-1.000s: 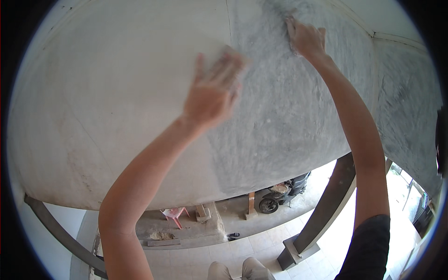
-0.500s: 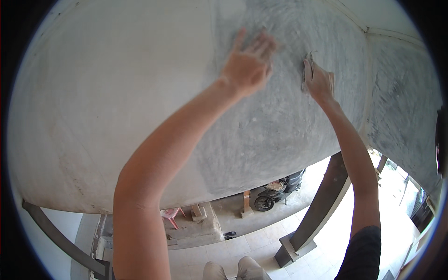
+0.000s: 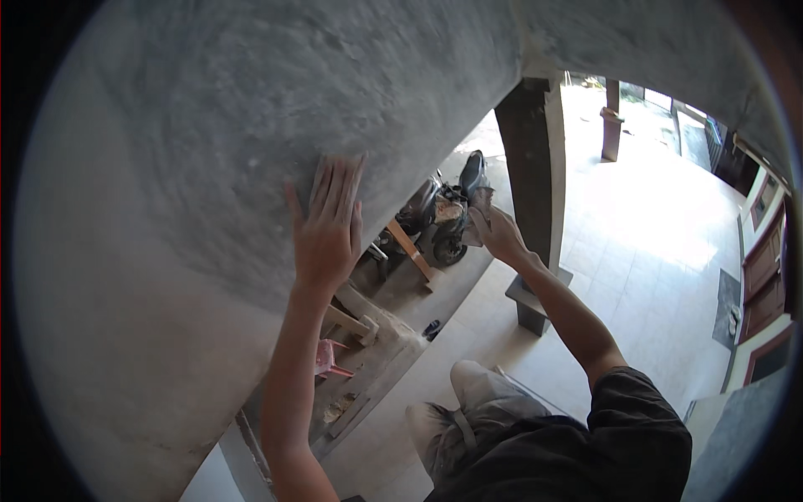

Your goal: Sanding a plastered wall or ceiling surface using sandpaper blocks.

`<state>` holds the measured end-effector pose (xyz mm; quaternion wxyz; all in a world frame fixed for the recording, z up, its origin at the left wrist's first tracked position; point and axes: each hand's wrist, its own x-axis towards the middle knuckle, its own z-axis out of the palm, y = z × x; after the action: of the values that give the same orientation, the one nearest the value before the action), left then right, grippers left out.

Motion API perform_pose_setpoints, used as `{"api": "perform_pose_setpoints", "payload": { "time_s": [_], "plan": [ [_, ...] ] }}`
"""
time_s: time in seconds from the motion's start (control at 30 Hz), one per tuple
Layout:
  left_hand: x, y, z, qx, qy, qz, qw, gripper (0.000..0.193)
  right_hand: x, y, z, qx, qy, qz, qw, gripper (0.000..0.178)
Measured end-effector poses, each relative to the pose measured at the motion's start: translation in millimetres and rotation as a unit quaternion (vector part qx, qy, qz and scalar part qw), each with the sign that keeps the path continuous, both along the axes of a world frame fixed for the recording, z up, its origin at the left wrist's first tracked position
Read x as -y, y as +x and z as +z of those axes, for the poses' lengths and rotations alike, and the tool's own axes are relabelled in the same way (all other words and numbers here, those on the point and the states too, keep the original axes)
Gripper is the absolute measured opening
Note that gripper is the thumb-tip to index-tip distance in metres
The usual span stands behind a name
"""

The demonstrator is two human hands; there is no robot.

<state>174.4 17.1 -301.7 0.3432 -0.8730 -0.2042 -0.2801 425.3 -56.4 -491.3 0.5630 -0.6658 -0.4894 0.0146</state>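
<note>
A broad plastered surface [image 3: 209, 109], pale at one side and smeared dark grey at the other, fills the upper left. My left hand [image 3: 326, 243] lies against its grey part near the lower edge, fingers stretched out and palm toward it. My right hand [image 3: 504, 238] is off the plaster, out to the right of that edge. Its fingers are closed on a folded greyish sheet [image 3: 472, 232], perhaps sandpaper; its exact kind is too small to tell.
Beyond the edge, far below, a motorcycle [image 3: 447, 219] stands near a wooden post [image 3: 410, 249]. A dark pillar [image 3: 529, 159] rises behind my right hand. Lower down are a red plastic chair [image 3: 330, 358], tiled floor [image 3: 619, 251] and, far right, brown doors [image 3: 763, 272].
The view has tilted down and turned right. My right hand has come off the plaster, still gripping the sheet. My left hand, blurred before, now lies against the grey area closer to the edge.
</note>
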Motion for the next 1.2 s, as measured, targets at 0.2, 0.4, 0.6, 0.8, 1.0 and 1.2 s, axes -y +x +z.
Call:
{"api": "perform_pose_setpoints", "payload": {
  "time_s": [0.2,0.4,0.6,0.8,1.0,1.2],
  "plan": [
    [29.6,-84.7,-185.6,-0.008,-0.285,-0.019,0.958,0.051,94.4,15.8,-177.1,-0.166,-0.146,-0.056,0.974,0.030],
    [82.8,-145.2,-323.1,0.295,-0.606,0.044,0.738,0.046,145.2,-1.1,-197.8,-0.302,-0.188,-0.040,0.934,0.042],
    [138.3,-147.3,-354.3,0.424,-0.751,0.180,0.474,0.048,121.9,-37.0,-187.7,-0.394,-0.168,0.109,0.897,0.044],
    [163.5,-137.9,-373.5,0.520,-0.763,0.137,0.360,0.055,83.0,-109.6,-126.0,-0.432,-0.206,0.259,0.839,0.033],
    [179.4,-115.7,-344.2,0.612,-0.788,0.003,0.061,0.068,78.9,-156.6,-121.9,-0.335,-0.222,0.418,0.815,0.025],
    [184.1,-110.6,-348.9,0.646,-0.757,0.053,0.084,0.057,88.0,-172.6,-133.1,-0.144,-0.295,0.483,0.812,0.020]
  ]
}}
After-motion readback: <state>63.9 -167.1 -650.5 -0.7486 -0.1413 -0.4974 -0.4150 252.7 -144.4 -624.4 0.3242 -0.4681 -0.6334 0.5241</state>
